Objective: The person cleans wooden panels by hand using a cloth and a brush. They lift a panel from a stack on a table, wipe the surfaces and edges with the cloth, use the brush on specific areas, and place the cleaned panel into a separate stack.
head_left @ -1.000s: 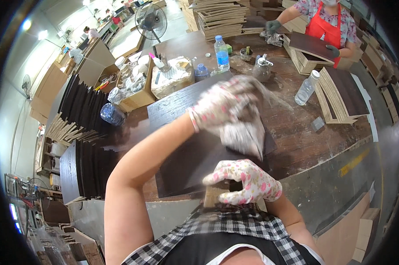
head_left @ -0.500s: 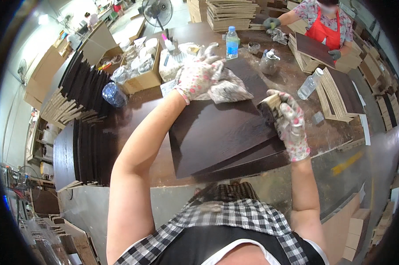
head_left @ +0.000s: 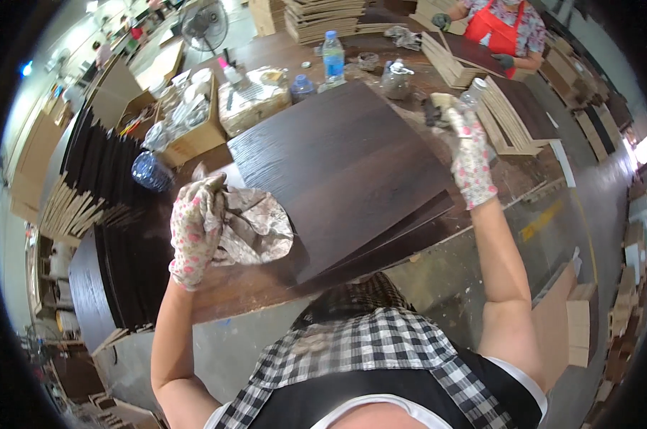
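Cloth [head_left: 257,227] and left hand [head_left: 197,232]: shifted since the earlier frame from the far left part of the dark panel [head_left: 345,164] to beside its left edge, nearer the person. Left hand, gloved: closed on a gathered portion of the cloth, remainder loose toward the panel, presumably bunched for grip; contact with the panel uncertain. Right hand [head_left: 472,154], gloved: moved outward, right of the panel and apart from it, grasping a brush [head_left: 445,107], dark bristles leftward, apparently to keep fingers off them. Dark panel: flat between the hands, askew over a second panel [head_left: 432,209] on the table [head_left: 259,282], face up, likely for access from both sides. Pump can [head_left: 395,81]: beyond the far edge, probably for reach without obstruction.
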The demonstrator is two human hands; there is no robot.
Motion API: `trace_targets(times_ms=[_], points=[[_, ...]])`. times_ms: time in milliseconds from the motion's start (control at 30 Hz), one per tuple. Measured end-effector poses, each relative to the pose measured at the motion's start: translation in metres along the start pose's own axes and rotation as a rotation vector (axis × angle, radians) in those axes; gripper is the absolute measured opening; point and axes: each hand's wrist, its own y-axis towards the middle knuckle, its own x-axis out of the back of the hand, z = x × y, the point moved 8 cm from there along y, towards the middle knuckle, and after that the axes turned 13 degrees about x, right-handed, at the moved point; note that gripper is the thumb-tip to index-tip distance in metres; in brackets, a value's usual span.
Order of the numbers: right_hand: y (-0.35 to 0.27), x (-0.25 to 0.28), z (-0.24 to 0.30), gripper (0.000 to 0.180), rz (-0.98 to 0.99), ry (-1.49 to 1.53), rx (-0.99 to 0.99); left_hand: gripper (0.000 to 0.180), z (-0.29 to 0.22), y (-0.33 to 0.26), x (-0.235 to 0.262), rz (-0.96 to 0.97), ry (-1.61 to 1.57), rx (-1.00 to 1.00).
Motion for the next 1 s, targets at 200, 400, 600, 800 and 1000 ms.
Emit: trace_targets(times_ms=[200, 400, 600, 800, 1000], points=[[-0.032, -0.015, 0.017, 0.04, 0.091, 0.007, 0.067, 0.035, -0.045, 0.002, -0.043, 0.121, 0.25, -0.072], [-0.025, 0.015, 0.004, 0.043, -0.004, 0.121, -0.142, 0.052, -0.057, 0.006, -0.047, 0.221, 0.41, -0.03], [-0.005, 0.026, 0.01, 0.047, 0.103, 0.134, -0.166, 0.064, -0.073, 0.01, -0.055, 0.347, 0.334, -0.034], [0.038, -0.022, 0.127, 0.041, 0.171, 0.145, 0.06, 0.046, -0.012, 0.005, -0.061, 0.151, -0.242, 0.158], [0.0, -0.168, 0.196, 0.047, 0.638, -0.002, 0.434, 0.051, 0.017, 0.026, -0.002, 0.182, -0.399, 0.381]])
